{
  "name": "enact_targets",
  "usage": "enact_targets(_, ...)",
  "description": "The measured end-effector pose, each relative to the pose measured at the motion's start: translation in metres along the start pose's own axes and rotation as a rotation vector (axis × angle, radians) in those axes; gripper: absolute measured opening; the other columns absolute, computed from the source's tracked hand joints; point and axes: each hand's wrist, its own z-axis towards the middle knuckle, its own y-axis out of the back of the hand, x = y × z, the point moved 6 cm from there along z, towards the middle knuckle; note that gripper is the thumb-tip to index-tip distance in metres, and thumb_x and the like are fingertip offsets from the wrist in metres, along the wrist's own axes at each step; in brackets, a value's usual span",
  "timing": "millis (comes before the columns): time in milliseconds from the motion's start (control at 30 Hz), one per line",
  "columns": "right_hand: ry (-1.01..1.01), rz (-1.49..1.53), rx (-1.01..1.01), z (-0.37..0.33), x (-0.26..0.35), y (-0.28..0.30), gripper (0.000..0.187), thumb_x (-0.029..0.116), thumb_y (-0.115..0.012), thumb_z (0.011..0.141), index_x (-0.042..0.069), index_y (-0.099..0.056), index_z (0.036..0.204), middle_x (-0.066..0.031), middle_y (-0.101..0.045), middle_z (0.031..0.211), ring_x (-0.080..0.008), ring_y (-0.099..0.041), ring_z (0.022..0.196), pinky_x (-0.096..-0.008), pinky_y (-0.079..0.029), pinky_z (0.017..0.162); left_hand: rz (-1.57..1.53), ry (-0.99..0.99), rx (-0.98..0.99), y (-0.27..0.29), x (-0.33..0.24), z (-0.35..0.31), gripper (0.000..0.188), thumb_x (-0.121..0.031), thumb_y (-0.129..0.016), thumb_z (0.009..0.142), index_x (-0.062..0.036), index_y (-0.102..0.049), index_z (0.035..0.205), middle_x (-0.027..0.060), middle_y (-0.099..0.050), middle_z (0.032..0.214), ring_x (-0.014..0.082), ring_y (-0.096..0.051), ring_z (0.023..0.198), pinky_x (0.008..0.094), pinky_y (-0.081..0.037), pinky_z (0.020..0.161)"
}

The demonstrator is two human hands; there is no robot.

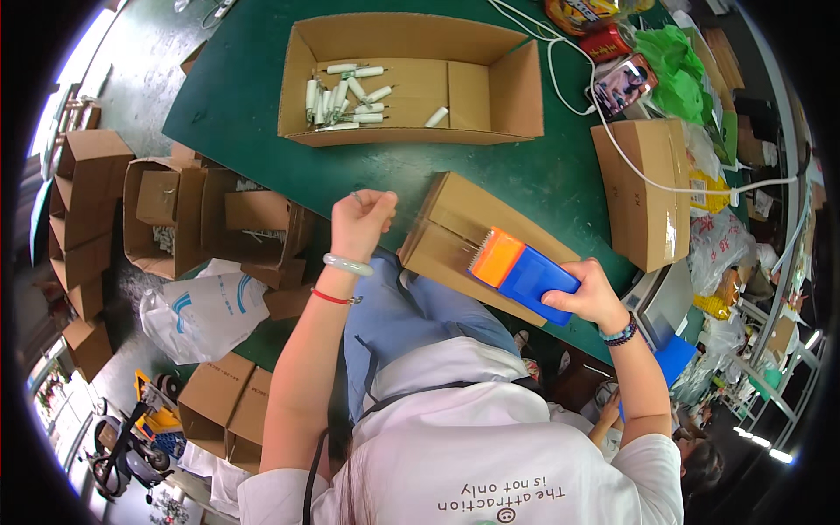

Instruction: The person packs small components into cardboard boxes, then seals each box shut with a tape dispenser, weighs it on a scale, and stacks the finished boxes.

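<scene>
My right hand (588,296) grips a blue tape dispenser (535,282) with an orange toothed front. The dispenser is over a closed cardboard box (477,229) lying slantwise at the green table's near edge. My left hand (363,220) is just left of that box, raised with its fingers curled together. A faint, clear streak shows over the box between the dispenser and my left hand; whether my fingers hold its end is too fine to see.
An open carton (494,92) with several white cylinders (346,101) stands at the far side of the green table (236,96). Another carton (643,192), a white cable (643,182) and plastic bags are on the right. Cartons (162,214) crowd the left; another person (604,420) is at lower right.
</scene>
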Motion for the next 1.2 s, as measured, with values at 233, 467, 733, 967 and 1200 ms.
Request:
enact_targets(233,0.104,0.012,-0.017,0.002,-0.009,0.000,0.036,0.024,-0.077,0.065,-0.004,-0.065,0.084,-0.0077,-0.063,0.063,-0.0097,-0.058,0.056,-0.0241,-0.047,0.054,0.554,-0.400,-0.019,-0.028,0.020,0.003,0.016,-0.013,-0.062,0.082,0.0022,-0.061,0.078,0.0122,-0.061,0.061,0.0162,-0.061,0.057,0.0284,-0.047,0.053)
enact_targets(467,0.168,0.026,-0.080,0.001,-0.008,0.000,0.039,0.028,-0.078,0.064,-0.005,-0.065,0.080,-0.0064,-0.060,0.059,-0.0091,-0.056,0.053,-0.0238,-0.046,0.052,1.112,-0.204,0.184,-0.025,-0.012,0.008,0.025,-0.003,-0.056,0.078,0.0013,-0.056,0.102,0.0211,-0.064,0.086,0.0377,-0.062,0.077,0.0367,-0.051,0.069)
enact_targets(733,0.186,0.032,-0.100,0.001,-0.006,0.000,0.035,0.025,-0.078,0.063,-0.004,-0.064,0.078,-0.0080,-0.059,0.057,-0.0105,-0.055,0.049,-0.0244,-0.044,0.049,0.682,-0.487,0.690,-0.036,-0.016,-0.023,0.079,-0.002,-0.046,0.066,0.0015,-0.018,0.139,0.0224,-0.034,0.137,0.0328,-0.034,0.127,0.0407,-0.020,0.108)
enact_targets(967,0.129,-0.002,-0.090,0.000,0.001,-0.002,0.030,0.021,-0.076,0.065,-0.003,-0.065,0.080,-0.0077,-0.063,0.062,-0.0105,-0.059,0.055,-0.0257,-0.048,0.055,1.145,-0.725,0.614,-0.058,-0.040,-0.031,0.089,-0.045,-0.077,0.053,-0.0214,-0.044,0.132,0.0119,-0.025,0.145,0.0377,-0.017,0.134,0.0595,-0.013,0.104)
enact_targets(1200,0.078,0.015,-0.104,-0.005,0.004,-0.001,0.035,0.025,-0.076,0.068,-0.003,-0.065,0.085,-0.0087,-0.064,0.065,-0.0111,-0.059,0.057,-0.0265,-0.048,0.056,0.936,-0.509,0.611,-0.059,-0.022,-0.016,0.075,-0.033,-0.081,0.053,-0.0263,-0.054,0.123,0.0098,-0.029,0.143,0.0353,-0.020,0.134,0.0561,-0.008,0.106)
